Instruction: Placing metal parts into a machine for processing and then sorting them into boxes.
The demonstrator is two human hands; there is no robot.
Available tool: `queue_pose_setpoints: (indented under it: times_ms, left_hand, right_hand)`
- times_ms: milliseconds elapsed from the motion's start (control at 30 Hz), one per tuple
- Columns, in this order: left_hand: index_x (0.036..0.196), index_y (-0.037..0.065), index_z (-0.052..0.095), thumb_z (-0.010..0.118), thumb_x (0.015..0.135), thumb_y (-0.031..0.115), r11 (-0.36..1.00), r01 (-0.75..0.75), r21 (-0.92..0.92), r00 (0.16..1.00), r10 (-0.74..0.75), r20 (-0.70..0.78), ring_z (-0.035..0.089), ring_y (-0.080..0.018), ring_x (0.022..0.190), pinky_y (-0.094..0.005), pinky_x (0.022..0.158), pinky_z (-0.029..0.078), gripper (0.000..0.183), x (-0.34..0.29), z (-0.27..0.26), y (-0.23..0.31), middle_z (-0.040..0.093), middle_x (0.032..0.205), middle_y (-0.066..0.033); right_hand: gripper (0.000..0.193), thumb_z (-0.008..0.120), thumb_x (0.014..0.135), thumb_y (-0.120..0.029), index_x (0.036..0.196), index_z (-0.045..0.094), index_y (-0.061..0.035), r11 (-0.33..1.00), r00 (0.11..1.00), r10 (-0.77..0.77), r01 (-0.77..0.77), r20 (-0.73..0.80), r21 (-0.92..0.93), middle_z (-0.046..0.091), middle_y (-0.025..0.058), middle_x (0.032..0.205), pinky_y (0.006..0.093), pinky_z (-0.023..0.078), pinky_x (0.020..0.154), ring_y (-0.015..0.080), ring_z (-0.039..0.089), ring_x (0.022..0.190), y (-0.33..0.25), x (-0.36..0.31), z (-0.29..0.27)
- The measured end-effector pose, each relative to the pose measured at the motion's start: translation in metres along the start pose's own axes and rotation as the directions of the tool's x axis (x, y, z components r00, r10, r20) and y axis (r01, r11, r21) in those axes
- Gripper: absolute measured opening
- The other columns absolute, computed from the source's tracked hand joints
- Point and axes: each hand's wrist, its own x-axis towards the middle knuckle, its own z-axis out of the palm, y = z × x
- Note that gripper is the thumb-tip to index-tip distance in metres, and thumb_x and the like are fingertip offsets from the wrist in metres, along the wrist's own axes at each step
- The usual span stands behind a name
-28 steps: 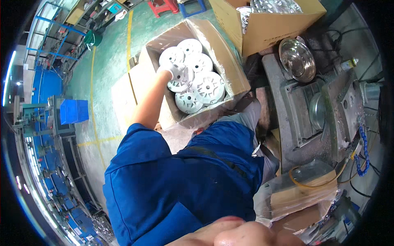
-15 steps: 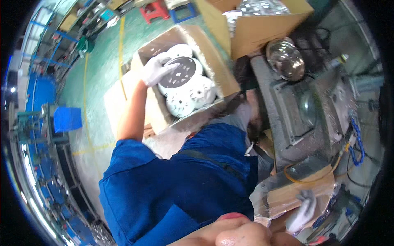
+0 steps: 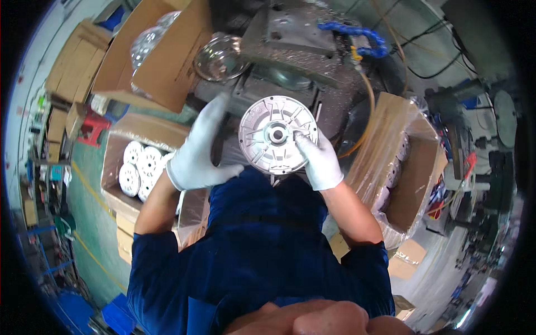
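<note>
The right hand (image 3: 322, 163) grips a metal disc (image 3: 268, 134). The left hand (image 3: 194, 159), fingers spread wide, is beside it.

left hand (image 3: 196, 159): plain whitish glove (image 3: 192, 170), hemmed at wrist, fingers blurred | right hand (image 3: 321, 162): matching whitish glove, short cuff ending at wrist | shirt (image 3: 251, 262): dark blue cloth, creased | sleeves (image 3: 153, 254): same blue, short, forearms (image 3: 155, 207) bare | collar (image 3: 201, 315): blue, flat flap with straight edges
</note>
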Motion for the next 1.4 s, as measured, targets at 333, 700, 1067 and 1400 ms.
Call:
queue_pose_setpoints:
  times_ms: [333, 700, 1067, 1400]
  left_hand:
    - [0.136, -0.009, 0.052, 0.073, 0.092, 0.019, 0.378, 0.469, -0.798, 0.755, -0.641, 0.14, 0.065, -0.0202, 0.111, -0.0344, 0.097, 0.053, 0.057, -0.02, 0.071, -0.057, 0.066, 0.125, -0.015]
    - [0.135, -0.007, 0.054, 0.073, 0.093, 0.024, 0.328, 0.402, -0.855, 0.728, -0.68, 0.082, 0.066, -0.0177, 0.107, -0.0318, 0.095, 0.052, 0.055, -0.078, 0.051, -0.081, 0.068, 0.121, -0.0108]
    - [0.135, -0.006, 0.054, 0.073, 0.094, 0.028, 0.363, 0.313, -0.878, 0.739, -0.673, -0.015, 0.064, -0.012, 0.088, -0.0273, 0.082, 0.053, 0.056, -0.076, 0.022, -0.096, 0.068, 0.104, -0.0043]
    - [0.134, -0.007, 0.055, 0.079, 0.086, 0.013, 0.747, 0.097, -0.658, 0.814, -0.44, -0.379, 0.064, -0.0225, 0.116, -0.0341, 0.101, 0.051, 0.058, 0.075, -0.012, -0.095, 0.066, 0.128, -0.0163]
  right_hand:
    - [0.039, 0.059, 0.097, -0.041, 0.094, 0.062, -0.0029, -0.439, 0.551, -0.617, 0.353, 0.562, -0.827, 0.061, 0.0139, 0.088, 0.0399, 0.051, 0.075, 0.0299, 0.063, 0.082, -0.203, 0.004, -0.008]
    - [0.09, 0.016, 0.101, -0.069, 0.139, 0.055, 0.0032, 0.047, 0.64, -0.761, 0.212, 0.103, -0.976, 0.055, 0.0321, 0.138, 0.047, 0.037, 0.113, 0.0472, 0.049, 0.133, -0.398, 0.194, 0.076]
    - [0.08, 0.023, 0.102, -0.057, 0.124, 0.065, 0.0074, 0.027, 0.6, -0.797, 0.151, 0.07, -0.988, 0.059, 0.0337, 0.13, 0.0467, 0.037, 0.112, 0.0468, 0.052, 0.131, -0.402, 0.205, 0.074]
    - [0.083, 0.025, 0.092, -0.085, 0.091, 0.071, -0.0157, 0.388, 0.66, -0.739, 0.252, -0.136, -0.886, 0.056, 0.0033, 0.063, 0.0347, 0.04, 0.045, 0.0175, 0.053, 0.047, -0.385, 0.159, 0.067]
